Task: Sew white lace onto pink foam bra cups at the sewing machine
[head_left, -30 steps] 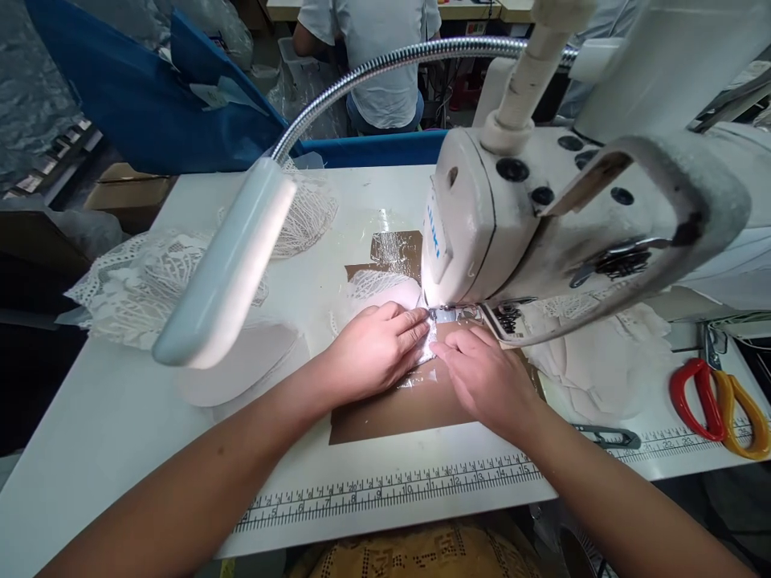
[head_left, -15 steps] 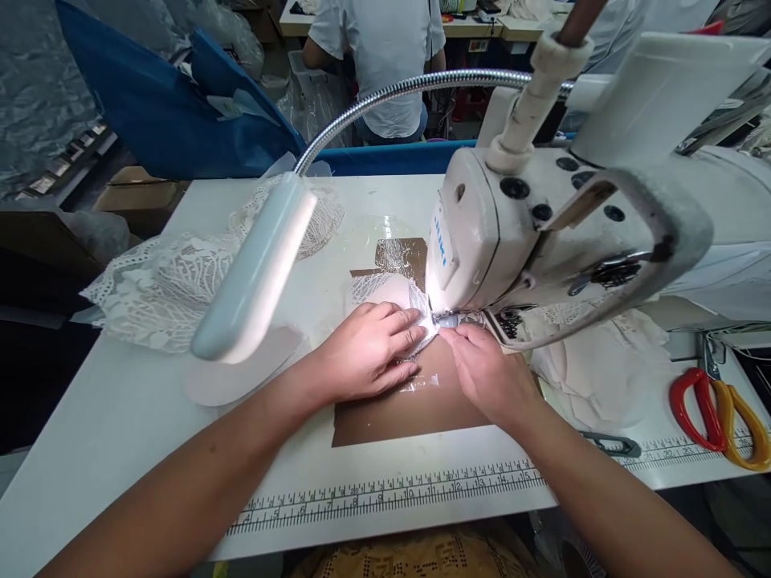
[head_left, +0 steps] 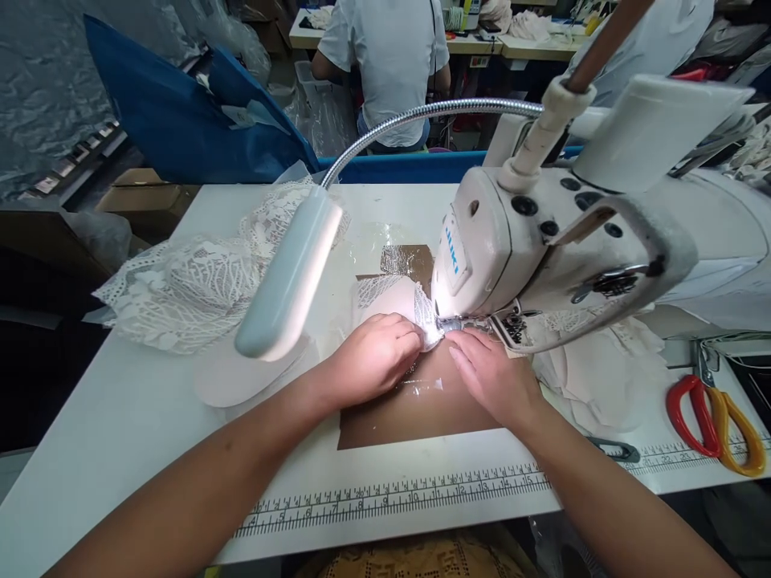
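A white lace piece (head_left: 389,295) lies under the presser foot (head_left: 453,324) of a white sewing machine (head_left: 542,241). My left hand (head_left: 370,359) is curled, its fingertips pinching the lace just left of the foot. My right hand (head_left: 491,373) rests on the brown patch (head_left: 415,409) of the table, fingers together and pressing the lace edge right at the foot. The needle area is brightly lit, and the lace under my fingers is partly hidden.
A gooseneck lamp (head_left: 289,277) hangs over the table's left middle. A heap of lace (head_left: 193,285) lies at the left, pale fabric pieces (head_left: 596,377) at the right, red and yellow scissors (head_left: 714,413) far right. A ruler strip (head_left: 397,498) runs along the front edge. A person (head_left: 391,56) sits beyond.
My left hand's fingers have curled from flat into a pinch on the lace. Both hands have edged closer to the presser foot, and the view has tipped down and shifted a little.
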Demonstrator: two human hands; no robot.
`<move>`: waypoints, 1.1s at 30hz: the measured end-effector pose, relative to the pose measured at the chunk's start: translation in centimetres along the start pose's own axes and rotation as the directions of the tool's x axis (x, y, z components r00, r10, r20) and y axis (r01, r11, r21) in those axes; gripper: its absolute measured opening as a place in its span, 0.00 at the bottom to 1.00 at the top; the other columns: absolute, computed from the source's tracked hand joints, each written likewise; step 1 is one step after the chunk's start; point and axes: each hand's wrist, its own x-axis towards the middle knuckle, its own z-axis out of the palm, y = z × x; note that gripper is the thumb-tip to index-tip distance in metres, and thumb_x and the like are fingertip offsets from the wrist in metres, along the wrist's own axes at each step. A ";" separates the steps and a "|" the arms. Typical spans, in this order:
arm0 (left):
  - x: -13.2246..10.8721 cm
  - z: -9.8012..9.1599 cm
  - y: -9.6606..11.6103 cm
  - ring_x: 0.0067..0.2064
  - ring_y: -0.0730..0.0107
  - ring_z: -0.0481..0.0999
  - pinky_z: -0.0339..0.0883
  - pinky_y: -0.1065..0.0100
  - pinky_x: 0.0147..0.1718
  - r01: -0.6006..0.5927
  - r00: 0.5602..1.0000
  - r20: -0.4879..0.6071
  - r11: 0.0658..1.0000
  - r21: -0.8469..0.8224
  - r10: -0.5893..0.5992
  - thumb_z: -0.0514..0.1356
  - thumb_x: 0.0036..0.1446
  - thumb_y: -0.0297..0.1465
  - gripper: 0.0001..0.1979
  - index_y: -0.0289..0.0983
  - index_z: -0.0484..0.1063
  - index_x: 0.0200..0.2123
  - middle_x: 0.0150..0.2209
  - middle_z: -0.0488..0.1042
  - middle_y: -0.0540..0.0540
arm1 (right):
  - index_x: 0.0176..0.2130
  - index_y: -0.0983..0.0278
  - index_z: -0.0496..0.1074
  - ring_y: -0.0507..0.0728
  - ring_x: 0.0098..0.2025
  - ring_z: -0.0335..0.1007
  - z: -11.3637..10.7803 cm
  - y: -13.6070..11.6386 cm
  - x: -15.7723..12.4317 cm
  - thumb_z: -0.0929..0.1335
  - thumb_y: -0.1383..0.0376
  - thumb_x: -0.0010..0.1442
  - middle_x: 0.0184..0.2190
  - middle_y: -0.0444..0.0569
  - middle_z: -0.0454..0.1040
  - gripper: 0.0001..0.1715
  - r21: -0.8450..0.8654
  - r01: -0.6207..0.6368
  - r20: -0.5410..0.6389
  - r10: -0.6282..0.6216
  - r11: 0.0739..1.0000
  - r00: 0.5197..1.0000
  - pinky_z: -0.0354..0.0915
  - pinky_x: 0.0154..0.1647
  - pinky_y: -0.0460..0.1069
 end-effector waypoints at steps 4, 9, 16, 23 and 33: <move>0.2 -0.7 0.0 0.35 0.66 0.71 0.66 0.65 0.37 0.084 0.996 0.011 0.994 -0.068 -0.084 0.48 0.65 0.29 0.12 0.34 0.69 0.33 0.32 0.73 0.44 | 0.47 0.61 0.74 0.57 0.40 0.75 -0.8 0.1 0.1 0.62 0.66 0.64 0.40 0.51 0.79 0.15 -0.009 0.020 0.055 -0.020 1.000 0.998 0.67 0.38 0.49; 0.4 -0.6 -0.4 0.32 0.68 0.69 0.64 0.67 0.34 0.128 0.992 0.021 0.987 -0.101 -0.126 0.48 0.66 0.30 0.13 0.34 0.67 0.32 0.29 0.70 0.46 | 0.47 0.61 0.73 0.56 0.35 0.73 -1.3 -0.7 1.1 0.63 0.65 0.64 0.37 0.49 0.79 0.14 -0.055 0.076 0.131 -0.068 0.996 0.989 0.63 0.33 0.48; 0.4 -1.0 -0.5 0.35 0.66 0.70 0.63 0.65 0.37 0.067 0.996 0.057 0.995 -0.073 -0.063 0.51 0.64 0.32 0.10 0.35 0.70 0.36 0.32 0.72 0.45 | 0.35 0.63 0.74 0.54 0.29 0.68 0.7 -0.5 2.2 0.62 0.69 0.63 0.27 0.48 0.74 0.11 -0.058 0.123 0.135 -0.115 0.991 0.984 0.56 0.30 0.48; -0.1 -1.2 -1.6 0.39 0.63 0.70 0.63 0.63 0.40 -0.074 0.994 0.088 0.991 0.110 0.064 0.54 0.59 0.23 0.12 0.37 0.75 0.41 0.40 0.75 0.44 | 0.45 0.60 0.75 0.53 0.33 0.66 0.0 0.8 1.1 0.62 0.74 0.59 0.31 0.47 0.74 0.18 0.184 0.175 0.184 -0.208 0.967 0.961 0.59 0.34 0.47; 0.5 -3.2 0.6 0.44 0.63 0.72 0.68 0.66 0.44 0.013 0.989 0.149 0.995 -0.098 0.002 0.56 0.56 0.26 0.17 0.37 0.73 0.49 0.45 0.73 0.42 | 0.39 0.58 0.77 0.57 0.36 0.71 -0.7 1.1 1.4 0.62 0.63 0.65 0.31 0.49 0.77 0.14 0.399 -0.134 0.183 0.064 0.907 0.981 0.64 0.38 0.51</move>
